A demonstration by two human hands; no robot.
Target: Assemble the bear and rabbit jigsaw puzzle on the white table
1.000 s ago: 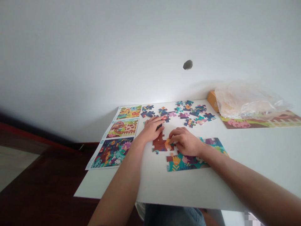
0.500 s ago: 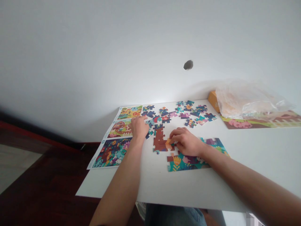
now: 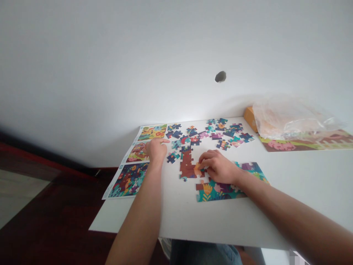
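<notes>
My left hand hovers over or rests by the right edge of the picture sheet; I cannot tell if it touches. Its index finger points right toward loose puzzle pieces, and nothing shows in it. My right hand has curled fingers, their tips gripping an orange-and-brown puzzle piece at the end of a joined brown section. Under that hand and wrist lies a larger joined puzzle section with leaves and flowers, partly hidden.
More loose puzzle pieces are scattered toward the wall. At the back right, a clear plastic bag lies against an orange box, over a farm-scene puzzle. The white table ends close to my lap.
My left hand has moved a little left, off the loose pieces, uncovering more of them beside the brown section. My right hand has stayed nearly still.
</notes>
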